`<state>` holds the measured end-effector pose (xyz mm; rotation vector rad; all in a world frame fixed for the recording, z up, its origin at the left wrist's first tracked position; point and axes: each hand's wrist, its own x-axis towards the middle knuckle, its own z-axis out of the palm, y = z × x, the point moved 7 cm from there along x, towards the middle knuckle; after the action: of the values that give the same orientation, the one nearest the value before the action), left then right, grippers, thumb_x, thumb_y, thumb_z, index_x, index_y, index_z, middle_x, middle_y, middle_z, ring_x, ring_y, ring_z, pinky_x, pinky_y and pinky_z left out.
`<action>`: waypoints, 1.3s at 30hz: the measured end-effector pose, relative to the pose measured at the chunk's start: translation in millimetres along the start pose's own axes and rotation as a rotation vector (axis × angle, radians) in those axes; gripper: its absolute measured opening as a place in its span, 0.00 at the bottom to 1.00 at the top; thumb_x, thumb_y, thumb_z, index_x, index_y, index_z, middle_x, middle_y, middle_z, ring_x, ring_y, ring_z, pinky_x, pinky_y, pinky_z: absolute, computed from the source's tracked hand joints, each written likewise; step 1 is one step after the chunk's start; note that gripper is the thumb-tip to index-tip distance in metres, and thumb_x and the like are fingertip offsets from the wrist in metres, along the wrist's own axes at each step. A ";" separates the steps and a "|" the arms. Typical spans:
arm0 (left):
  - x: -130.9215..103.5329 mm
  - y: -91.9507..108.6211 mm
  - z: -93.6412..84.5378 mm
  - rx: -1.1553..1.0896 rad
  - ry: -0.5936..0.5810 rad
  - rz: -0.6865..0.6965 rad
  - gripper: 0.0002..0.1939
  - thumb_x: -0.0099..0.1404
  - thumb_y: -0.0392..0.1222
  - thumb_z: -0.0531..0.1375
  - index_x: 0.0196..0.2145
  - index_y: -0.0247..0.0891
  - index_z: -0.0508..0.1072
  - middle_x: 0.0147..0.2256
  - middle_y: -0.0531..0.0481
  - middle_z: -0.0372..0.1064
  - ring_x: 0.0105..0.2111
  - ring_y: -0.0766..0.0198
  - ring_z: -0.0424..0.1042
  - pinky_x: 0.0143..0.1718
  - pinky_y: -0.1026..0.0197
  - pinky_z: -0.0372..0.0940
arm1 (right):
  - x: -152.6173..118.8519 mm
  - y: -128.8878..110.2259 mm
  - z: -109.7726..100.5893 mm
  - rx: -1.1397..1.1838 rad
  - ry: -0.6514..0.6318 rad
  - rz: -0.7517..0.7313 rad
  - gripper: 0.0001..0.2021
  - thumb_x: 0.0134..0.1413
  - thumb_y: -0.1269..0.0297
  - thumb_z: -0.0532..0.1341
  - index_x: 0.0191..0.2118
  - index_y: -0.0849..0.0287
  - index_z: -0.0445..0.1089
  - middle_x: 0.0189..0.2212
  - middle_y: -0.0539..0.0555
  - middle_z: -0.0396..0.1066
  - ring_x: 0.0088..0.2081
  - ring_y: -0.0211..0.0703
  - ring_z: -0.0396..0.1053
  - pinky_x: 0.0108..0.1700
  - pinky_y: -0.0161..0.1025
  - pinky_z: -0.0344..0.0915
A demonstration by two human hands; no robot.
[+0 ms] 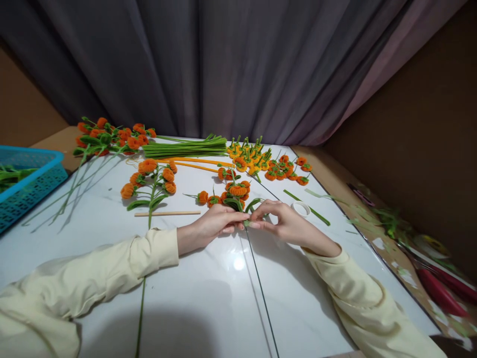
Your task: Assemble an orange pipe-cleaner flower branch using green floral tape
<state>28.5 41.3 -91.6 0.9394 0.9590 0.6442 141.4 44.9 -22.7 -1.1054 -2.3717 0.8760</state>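
Observation:
Both hands meet near the middle of the white table, at the base of a fuzzy pipe-cleaner pumpkin stem (237, 191) with orange pumpkins and green leaves. My left hand (214, 223) is closed, its thumb and fingers around the stem's lower end. My right hand (278, 222) pinches at the same spot with thumb and forefinger, by a curved green leaf (253, 203). What exactly lies between the right fingertips is too small to make out. Loose orange pumpkins (203, 197) lie just beyond the left hand. A white tape roll (301, 209) sits beyond the right hand.
Beyond my left forearm lie another pumpkin stem (151, 191) and a wooden stick (167, 214). Farther back are green pipe cleaners (186, 148), yellow pumpkins (253, 156) and orange pumpkins (281, 169). A blue basket (33, 189) stands left; red-handled pliers (443, 291) lie right.

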 end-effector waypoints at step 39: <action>1.2 4.2 2.3 -0.123 -0.038 0.017 0.18 0.41 0.47 0.72 0.16 0.34 0.67 0.20 0.57 0.55 0.21 0.72 0.47 0.22 0.62 0.38 | -5.5 29.0 8.5 0.261 0.233 0.215 0.09 0.46 0.60 0.64 0.31 0.59 0.67 0.32 0.54 0.71 0.33 0.42 0.68 0.36 0.39 0.64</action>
<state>30.9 43.3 -87.8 0.8487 0.8684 0.6895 155.8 51.8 -48.9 -1.2903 -1.9149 1.0326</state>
